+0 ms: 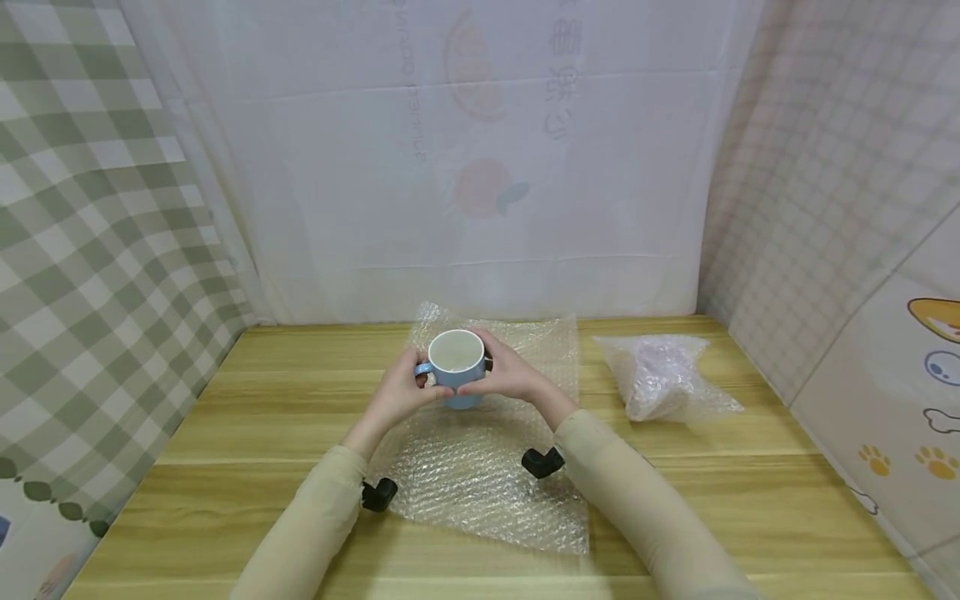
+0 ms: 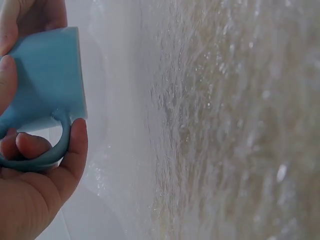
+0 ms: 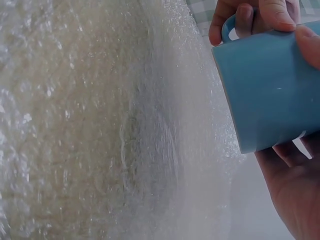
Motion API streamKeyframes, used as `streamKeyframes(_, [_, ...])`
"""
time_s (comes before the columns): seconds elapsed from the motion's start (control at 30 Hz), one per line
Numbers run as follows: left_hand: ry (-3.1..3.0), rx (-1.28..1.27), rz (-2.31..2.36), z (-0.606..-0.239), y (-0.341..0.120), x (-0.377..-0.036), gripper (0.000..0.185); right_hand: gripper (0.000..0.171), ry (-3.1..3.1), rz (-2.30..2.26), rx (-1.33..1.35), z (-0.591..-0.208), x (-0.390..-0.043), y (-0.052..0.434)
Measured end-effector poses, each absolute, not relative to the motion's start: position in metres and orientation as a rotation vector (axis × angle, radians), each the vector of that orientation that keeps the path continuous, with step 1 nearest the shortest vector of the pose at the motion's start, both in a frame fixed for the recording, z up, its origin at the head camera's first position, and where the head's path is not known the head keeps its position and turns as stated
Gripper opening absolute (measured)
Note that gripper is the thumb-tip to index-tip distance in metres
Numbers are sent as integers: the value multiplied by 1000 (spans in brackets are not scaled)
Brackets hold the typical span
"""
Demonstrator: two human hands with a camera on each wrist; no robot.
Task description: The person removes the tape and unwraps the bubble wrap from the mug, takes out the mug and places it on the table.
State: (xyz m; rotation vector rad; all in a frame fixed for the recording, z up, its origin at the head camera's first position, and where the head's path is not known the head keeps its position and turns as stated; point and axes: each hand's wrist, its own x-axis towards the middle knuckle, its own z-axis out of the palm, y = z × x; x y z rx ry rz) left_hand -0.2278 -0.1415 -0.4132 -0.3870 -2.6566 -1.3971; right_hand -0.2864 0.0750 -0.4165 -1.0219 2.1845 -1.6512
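A light blue mug [image 1: 465,367] with a white inside is held upright between both hands, its base a little above a sheet of bubble wrap [image 1: 480,492]. My left hand [image 1: 397,392] grips it on the handle side; in the left wrist view, fingers pass through the handle [image 2: 62,142] and the thumb lies on the mug wall. From the opposite side my right hand [image 1: 510,371] holds the mug, thumb across the front and fingers around the far side. The right wrist view shows the mug's plain side [image 3: 270,95] and fingers from both hands on it.
To the right on the wooden table [image 1: 300,433] lies a bundle of bubble wrap [image 1: 663,379] with something pale inside, not clearly visible. A white curtain [image 1: 337,167] hangs behind the table, with a green checked cloth [image 1: 97,217] at left. Black wrist mounts [image 1: 542,462] hang below the forearms.
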Motion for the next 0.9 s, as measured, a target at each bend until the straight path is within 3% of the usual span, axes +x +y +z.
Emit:
streamKeyframes(0.4, [-2633, -270, -1409, -414, -152, -228, 44, 83, 2154, -1565, -1069, -413, -288, 67])
streamKeyframes(0.9, [-2654, -25, -1301, -404, -216, -231, 47, 87, 2492, -1037, -987, -426, -282, 96])
